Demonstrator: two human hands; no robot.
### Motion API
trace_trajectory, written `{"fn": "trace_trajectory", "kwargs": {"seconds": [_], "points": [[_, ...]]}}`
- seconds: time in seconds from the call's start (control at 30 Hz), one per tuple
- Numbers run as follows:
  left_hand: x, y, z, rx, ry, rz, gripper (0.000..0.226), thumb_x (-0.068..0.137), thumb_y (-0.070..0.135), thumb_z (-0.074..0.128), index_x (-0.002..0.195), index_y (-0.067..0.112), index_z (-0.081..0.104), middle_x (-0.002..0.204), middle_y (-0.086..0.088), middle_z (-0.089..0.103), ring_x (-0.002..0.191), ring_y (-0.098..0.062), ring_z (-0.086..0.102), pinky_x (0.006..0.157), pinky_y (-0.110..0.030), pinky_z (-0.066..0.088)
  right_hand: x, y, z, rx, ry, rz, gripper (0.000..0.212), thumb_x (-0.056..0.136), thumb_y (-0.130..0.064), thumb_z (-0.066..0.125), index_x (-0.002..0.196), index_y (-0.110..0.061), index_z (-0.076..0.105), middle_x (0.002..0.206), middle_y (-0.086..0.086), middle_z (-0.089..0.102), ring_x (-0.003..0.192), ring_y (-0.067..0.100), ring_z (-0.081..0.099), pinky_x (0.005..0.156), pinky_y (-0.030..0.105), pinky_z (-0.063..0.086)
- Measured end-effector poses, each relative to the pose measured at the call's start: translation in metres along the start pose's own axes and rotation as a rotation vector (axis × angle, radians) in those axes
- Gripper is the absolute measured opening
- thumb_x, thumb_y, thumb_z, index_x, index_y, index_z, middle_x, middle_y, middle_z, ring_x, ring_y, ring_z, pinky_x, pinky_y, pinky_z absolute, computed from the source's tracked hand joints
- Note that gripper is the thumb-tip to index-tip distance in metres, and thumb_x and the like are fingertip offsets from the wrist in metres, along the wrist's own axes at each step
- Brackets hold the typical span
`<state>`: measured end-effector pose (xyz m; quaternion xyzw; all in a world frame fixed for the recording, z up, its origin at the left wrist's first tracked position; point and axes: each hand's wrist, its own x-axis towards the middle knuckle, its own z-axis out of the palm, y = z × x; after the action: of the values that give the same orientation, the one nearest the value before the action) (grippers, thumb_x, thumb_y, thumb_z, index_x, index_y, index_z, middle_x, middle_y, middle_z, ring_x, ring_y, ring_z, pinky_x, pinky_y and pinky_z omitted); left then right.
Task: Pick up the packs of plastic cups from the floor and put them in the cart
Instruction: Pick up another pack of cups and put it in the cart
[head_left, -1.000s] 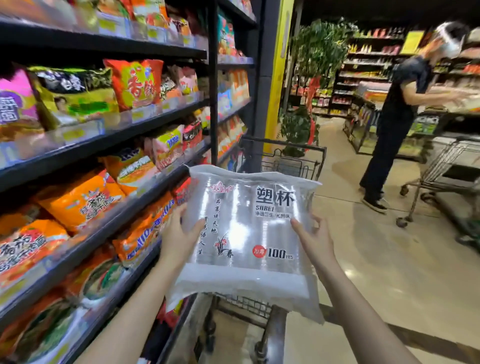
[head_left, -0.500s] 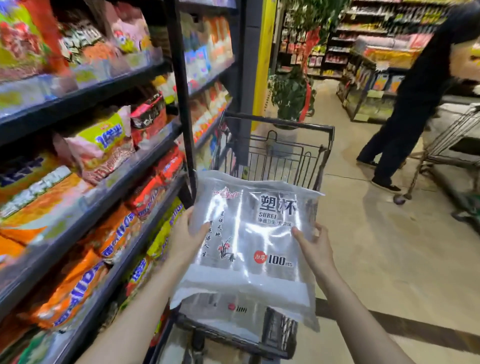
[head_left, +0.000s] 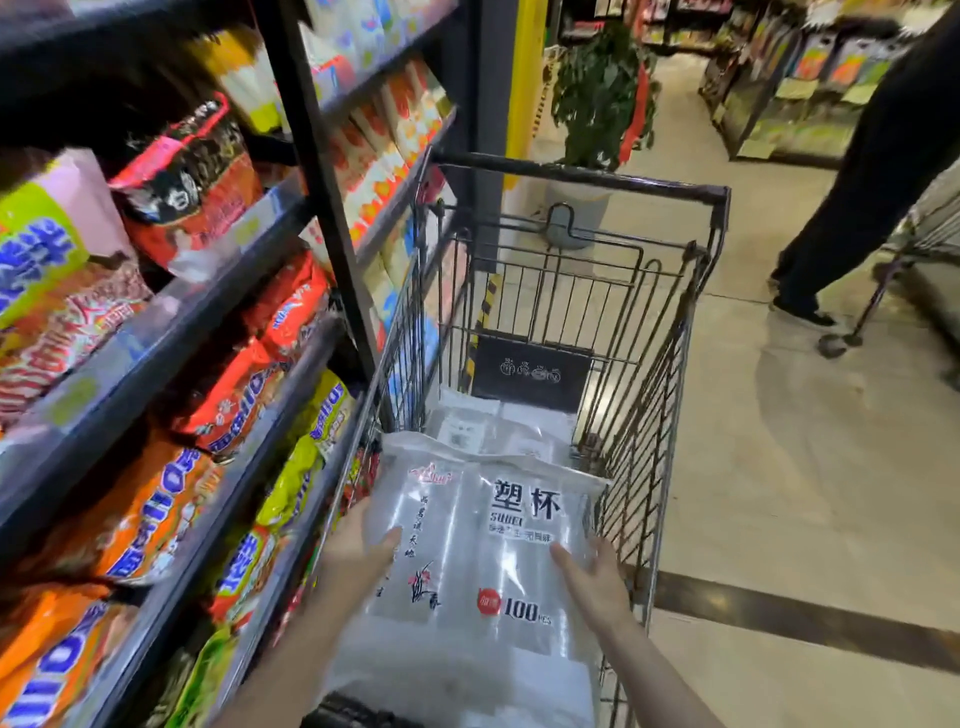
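- The person holds one pack of plastic cups (head_left: 483, 551) low in the centre of the frame, over the near end of the cart (head_left: 576, 179); it looks to be going down into the basket, not yet let go.
- At least one other pack (head_left: 488, 428) already lies on the cart floor, just above the held one in the frame, so part of the job appears done.
- What is left, as I judge it: setting this pack down and letting go. Whether more packs wait on the floor cannot be told; none shows on the visible tiles at the right.
- The left hand (head_left: 358, 551) grips the pack's left edge, thumb lying across the front and the fingers hidden behind.
- The right hand (head_left: 595, 577) takes the right edge the same way, thumb on the front face.
- The two hands sit well apart, one on each side, both clamped on the same pack.
- The pack is a clear, glossy, soft bag, flat and wide, with a sealed flap along the top.
- Dark printed characters sit at its upper right, a red dot and "100" at its lower right, and a small floral sketch with a column of script on the left.
- Faint upright columns show through the film, probably stacked cups.
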<state>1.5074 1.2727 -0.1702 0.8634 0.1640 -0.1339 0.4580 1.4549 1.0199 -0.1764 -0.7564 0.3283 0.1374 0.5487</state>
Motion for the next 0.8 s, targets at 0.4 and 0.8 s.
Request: {"fn": "trace_trajectory", "kwargs": {"seconds": [0.4, 0.8], "points": [[0.039, -0.064, 0.042, 0.207, -0.082, -0.029, 0.057, 0.088, 0.015, 0.061, 0.139, 0.001, 0.037, 0.141, -0.018, 0.044, 0.129, -0.029, 0.042, 0.105, -0.034, 0.029, 0.028, 0.057, 0.046, -0.057, -0.001, 0.15, 0.074, 0.092, -0.04, 0.051, 0.147, -0.008, 0.013, 0.147, 0.017, 0.036, 0.126, 0.037, 0.047, 0.107, 0.049, 0.038], [0.05, -0.112, 0.059, 0.263, -0.101, -0.014, 0.059, 0.092, 0.017, 0.055, 0.143, 0.005, 0.029, 0.148, -0.014, 0.034, 0.137, -0.026, 0.032, 0.11, -0.032, 0.024, 0.052, 0.087, 0.081, -0.038, -0.024, 0.217, 0.065, 0.093, -0.035, 0.052, 0.146, -0.016, 0.018, 0.145, 0.018, 0.038, 0.124, 0.038, 0.048, 0.104, 0.053, 0.04]]}}
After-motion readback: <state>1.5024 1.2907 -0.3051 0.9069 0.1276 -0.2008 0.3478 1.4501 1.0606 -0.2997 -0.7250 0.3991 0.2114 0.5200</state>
